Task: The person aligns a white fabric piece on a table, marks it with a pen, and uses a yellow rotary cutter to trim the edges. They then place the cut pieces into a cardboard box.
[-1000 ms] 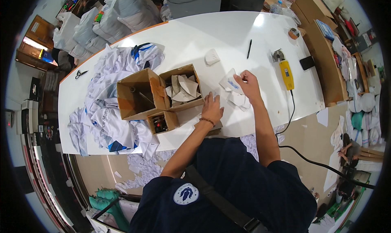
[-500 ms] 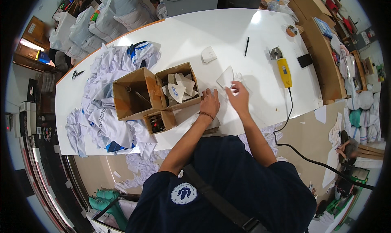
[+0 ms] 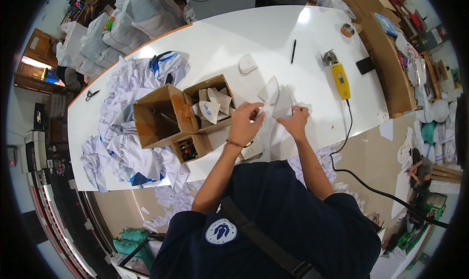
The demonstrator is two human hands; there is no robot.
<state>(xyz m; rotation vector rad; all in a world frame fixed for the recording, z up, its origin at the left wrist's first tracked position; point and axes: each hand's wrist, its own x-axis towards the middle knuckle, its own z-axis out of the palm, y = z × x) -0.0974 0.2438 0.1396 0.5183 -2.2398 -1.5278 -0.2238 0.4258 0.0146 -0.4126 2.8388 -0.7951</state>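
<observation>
My right hand (image 3: 296, 123) pinches the lower edge of a thin white pointed cut piece (image 3: 283, 101), raised off the white table. To its left my left hand (image 3: 244, 125) has its fingers curled together. Something small and white shows at those fingertips, too small to name. A white triangular piece (image 3: 268, 91) lies just beyond my hands, and a white rounded piece (image 3: 248, 63) farther off. Partly hidden by my left wrist, a small stack of pale pieces (image 3: 252, 152) sits near my body. Left of my hand, a cardboard box (image 3: 209, 83) holds several paper pattern pieces (image 3: 210, 111).
A larger cardboard box (image 3: 155, 114) and a small one (image 3: 188, 150) adjoin it. White printed garments (image 3: 128, 127) pile up at the left, beside scissors (image 3: 92, 94). On the right lie a pen (image 3: 293, 51), a yellow corded rotary cutter (image 3: 340, 81), a phone (image 3: 365, 65) and a tape roll (image 3: 347, 30).
My right hand has drawn a pointed white piece toward me, away from the triangular one. My left hand has turned and curled its fingers, uncovering more of the stack near my body.
</observation>
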